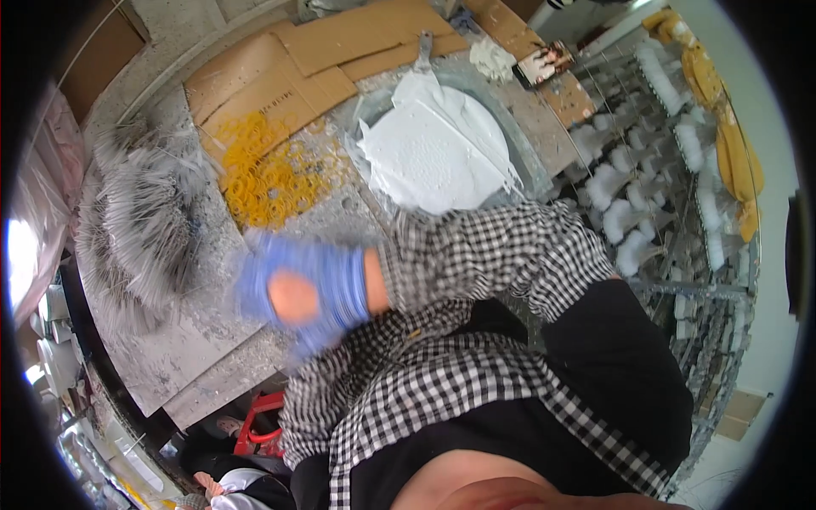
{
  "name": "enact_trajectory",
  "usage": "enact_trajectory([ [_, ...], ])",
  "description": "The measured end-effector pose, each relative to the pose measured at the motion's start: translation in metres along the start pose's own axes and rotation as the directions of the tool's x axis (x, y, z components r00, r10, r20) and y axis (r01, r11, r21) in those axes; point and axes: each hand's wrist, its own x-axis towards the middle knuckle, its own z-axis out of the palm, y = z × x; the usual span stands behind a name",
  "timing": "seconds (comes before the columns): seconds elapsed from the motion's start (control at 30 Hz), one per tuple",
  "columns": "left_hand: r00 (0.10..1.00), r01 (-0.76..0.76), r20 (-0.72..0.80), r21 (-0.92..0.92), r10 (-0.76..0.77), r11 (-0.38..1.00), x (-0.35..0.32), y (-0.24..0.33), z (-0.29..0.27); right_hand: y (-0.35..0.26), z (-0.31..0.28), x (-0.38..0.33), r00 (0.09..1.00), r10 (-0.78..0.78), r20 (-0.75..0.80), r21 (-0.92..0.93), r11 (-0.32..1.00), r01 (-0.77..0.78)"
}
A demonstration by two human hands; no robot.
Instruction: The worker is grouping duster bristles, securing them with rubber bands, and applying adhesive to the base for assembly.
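Observation:
My right hand (pixel 293 293), in a blue glove with a bare patch of skin showing, reaches across to the left side of the bench and is smeared by motion. My left hand (pixel 316 338) lies mostly hidden beneath it, with only a bit of blue showing. Neither hand's fingers can be made out, nor anything they may hold. Nearest to them is a spread of yellow rubber rings (pixel 274 183). Further left lies a large heap of thin grey bristly strands (pixel 153 225). White paste (pixel 433 149) fills a round tub (pixel 525 161) beyond my right forearm.
Flat cardboard (pixel 319 47) covers the far bench. A scraper (pixel 424 53) leans at the tub's far edge, near a crumpled white cloth (pixel 491 59) and a phone (pixel 544 64). At the right stands a wire rack (pixel 680 289) with grey-white tufted pieces. A red stool (pixel 259 425) is below the bench.

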Motion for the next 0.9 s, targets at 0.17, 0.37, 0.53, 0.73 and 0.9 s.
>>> enact_trajectory([
  [0.17,0.989,-0.126,-0.023,0.408,0.148,0.904,-0.013,-0.001,0.013,0.007,-0.031,0.037,0.924,-0.105,0.368,-0.013,0.993,0.119],
  [0.37,0.984,-0.143,-0.062,0.283,0.166,0.949,-0.010,0.037,0.007,-0.005,-0.024,-0.001,0.985,-0.151,0.080,-0.078,0.985,0.157],
  [0.53,0.983,-0.160,-0.064,0.134,0.170,0.978,0.009,0.030,-0.005,0.016,-0.037,0.026,0.946,-0.242,0.218,-0.079,0.961,0.264],
  [0.73,0.989,-0.138,-0.063,-0.033,0.136,0.990,0.005,0.017,-0.033,-0.028,-0.036,0.032,0.549,-0.715,-0.433,0.094,0.570,0.816],
  [0.9,0.995,-0.101,-0.019,-0.181,0.099,0.978,-0.026,0.025,-0.068,-0.001,-0.021,0.039,0.879,-0.473,-0.061,-0.099,0.879,0.466],
])
